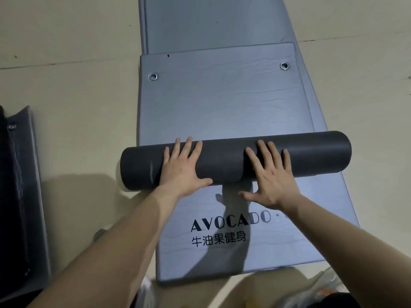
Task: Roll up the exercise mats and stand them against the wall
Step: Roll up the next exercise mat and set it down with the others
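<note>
A grey mat (pixel 222 103) is lying flat down the middle of the frame, with a dark rolled mat (pixel 229 160) lying across it at centre. The left hand (pixel 183 167) and right hand (pixel 270 176) are pressing flat on the roll, fingers spread apart.

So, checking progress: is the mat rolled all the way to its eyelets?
No, the roll sits mid-mat, with flat mat before the eyelets.
</note>
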Tool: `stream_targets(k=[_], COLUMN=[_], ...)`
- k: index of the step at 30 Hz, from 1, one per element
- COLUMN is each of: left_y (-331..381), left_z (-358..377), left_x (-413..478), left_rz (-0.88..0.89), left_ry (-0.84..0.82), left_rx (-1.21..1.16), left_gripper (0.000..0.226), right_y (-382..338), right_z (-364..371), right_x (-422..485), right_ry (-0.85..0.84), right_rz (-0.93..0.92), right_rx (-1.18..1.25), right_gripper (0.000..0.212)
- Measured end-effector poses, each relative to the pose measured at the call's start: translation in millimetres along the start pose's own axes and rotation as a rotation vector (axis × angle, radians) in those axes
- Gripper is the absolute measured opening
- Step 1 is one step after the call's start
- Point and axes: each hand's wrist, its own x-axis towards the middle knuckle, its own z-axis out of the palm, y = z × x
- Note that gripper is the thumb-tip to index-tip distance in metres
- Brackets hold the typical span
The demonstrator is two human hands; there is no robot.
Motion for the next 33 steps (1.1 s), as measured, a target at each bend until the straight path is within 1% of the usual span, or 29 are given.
stream_targets(k=[2, 4, 6, 7, 9, 11, 14, 16, 20, 22, 25, 27, 29, 31, 32, 33], left_y=[-6, -8, -8, -9, -11, -12, -5, 1, 6, 12, 35, 43, 36, 23, 18, 17], left_z=[-15, -15, -7, -5, -9, -19, -21, -13, 0, 7, 25, 33, 30, 16, 10, 6], left_x=[26, 37, 41, 45, 59, 62, 39, 13, -34, -57, -92, -101, -91, -72, -64, -60], left_rz=[0.017, 0.067, 0.094, 0.099, 0.11, 0.11, 0.105, 0.11, 0.124, 0.114, 0.102, 0.1, 0.127, 0.144, 0.143, 0.144], left_ry=[-0.064, -0.057, 0.009, 0.043, 0.074, 0.035, -0.036, -0.124, -0.285, -0.259, -0.079, -0.002, 0.001, -0.039, -0.068, -0.071], left_rx=[-0.04, 0.028, 0.191, 0.235, 0.237, 0.203, 0.179, 0.159, 0.119, 0.12, 0.173, 0.142, 0.045, -0.069, -0.099, -0.094], left_gripper=[0.118, 0.126, 0.135, 0.136, 0.13, 0.125, 0.122, 0.124, 0.129, 0.126, 0.114, 0.105, 0.099, 0.098, 0.098, 0.096], right_y=[10, 17, 19, 21, 26, 26, 17, 9, -4, -10, -12, -12, -16, -25, -28, -28], right_z=[3, 0, -6, -9, -16, -28, -32, -31, -25, -22, -29, -32, -27, -10, -1, 5], right_x=[15, 44, 67, 77, 89, 91, 71, 46, -10, -27, -30, -31, -42, -64, -73, -75], right_ry=[-0.087, -0.068, -0.016, 0.01, 0.011, -0.015, -0.085, -0.175, -0.294, -0.314, -0.312, -0.304, -0.251, -0.104, -0.05, -0.032], right_rz=[-0.034, -0.022, -0.024, -0.043, -0.081, -0.098, -0.11, -0.123, -0.14, -0.134, -0.119, -0.113, -0.076, -0.073, -0.084, -0.088], right_rx=[-0.095, -0.137, -0.171, -0.18, -0.181, -0.193, -0.182, -0.167, -0.124, -0.113, -0.068, -0.054, -0.074, -0.102, -0.112, -0.121], right_gripper=[0.145, 0.151, 0.141, 0.136, 0.13, 0.126, 0.118, 0.116, 0.109, 0.11, 0.112, 0.115, 0.117, 0.115, 0.117, 0.124])
